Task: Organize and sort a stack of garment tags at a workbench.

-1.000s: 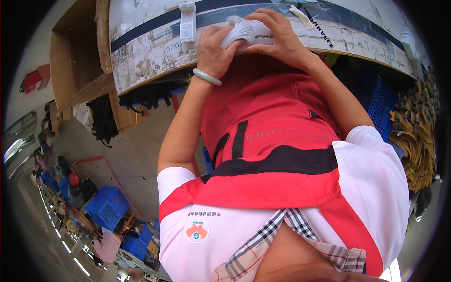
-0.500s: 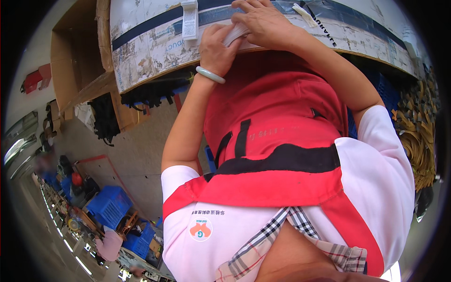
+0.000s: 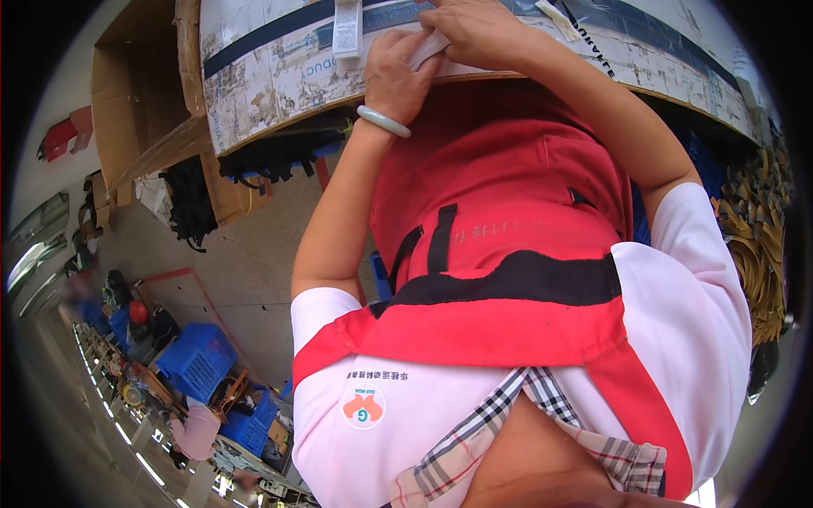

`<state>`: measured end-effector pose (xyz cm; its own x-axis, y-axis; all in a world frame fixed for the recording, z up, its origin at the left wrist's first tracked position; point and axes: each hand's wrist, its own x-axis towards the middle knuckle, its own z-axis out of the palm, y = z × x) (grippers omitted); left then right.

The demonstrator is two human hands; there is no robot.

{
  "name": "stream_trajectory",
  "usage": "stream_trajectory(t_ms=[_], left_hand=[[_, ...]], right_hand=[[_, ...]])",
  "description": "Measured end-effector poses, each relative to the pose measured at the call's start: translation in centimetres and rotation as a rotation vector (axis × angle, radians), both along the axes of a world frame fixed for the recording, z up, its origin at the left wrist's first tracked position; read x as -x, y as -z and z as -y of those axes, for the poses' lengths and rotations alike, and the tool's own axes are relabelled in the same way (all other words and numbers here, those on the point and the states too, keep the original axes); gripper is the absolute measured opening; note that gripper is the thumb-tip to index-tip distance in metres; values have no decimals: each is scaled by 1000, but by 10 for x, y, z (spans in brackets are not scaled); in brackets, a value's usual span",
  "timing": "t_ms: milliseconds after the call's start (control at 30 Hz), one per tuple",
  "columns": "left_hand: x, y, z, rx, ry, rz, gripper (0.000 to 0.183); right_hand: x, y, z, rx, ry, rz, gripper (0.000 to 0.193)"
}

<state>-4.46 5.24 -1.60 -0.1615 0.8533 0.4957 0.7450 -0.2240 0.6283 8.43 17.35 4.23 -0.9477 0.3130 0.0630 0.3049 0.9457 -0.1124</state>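
A narrow stack of thin white strips (image 3: 428, 49) is held between my two hands, close to the near edge of the work table (image 3: 279, 97). My left hand (image 3: 398, 74), below a pale bangle, closes round the stack's near end. The fingers of my right hand (image 3: 476, 30) are bent over its far end, and their tips are partly cut off by the top of the picture. Left of my hands, a pile of white printed labels (image 3: 347, 30) lies on the table. A small off-white strip (image 3: 559, 20) rests to the right.
An open cardboard box (image 3: 148, 93) stands at the table's left end. Black straps (image 3: 190, 199) hang beneath it. Bundles of brown strips (image 3: 758, 254) are at the far right. Blue crates (image 3: 196, 360) and a person in pink (image 3: 201, 432) appear at the lower left.
My hands and the stack have shifted slightly up in the picture, together with the table. My right fingers have drawn in closer to the stack. Both hands still hold it.
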Motion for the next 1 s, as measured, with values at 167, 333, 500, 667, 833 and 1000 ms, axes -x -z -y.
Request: stream_trajectory(t_ms=[167, 333, 500, 667, 833, 1000], left_hand=[[4, 2, 2, -18, -16, -7, 28], [4, -3, 4, 21, 10, -51, 28], [3, -5, 4, 51, 16, -28, 28], [7, -4, 2, 34, 44, -41, 27], [6, -5, 1, 49, 27, -2, 25], [10, -17, -2, 171, 65, -152, 30]], right_hand=[[-15, -10, 2, 171, 57, -15, 33], [-28, -6, -2, 259, 58, -155, 37], [-34, 10, -12, 342, 85, -150, 36], [-41, 30, -21, 413, 76, -318, 31], [-43, 30, -27, 472, 45, -297, 25], [-44, 32, -31, 471, 17, -314, 26]])
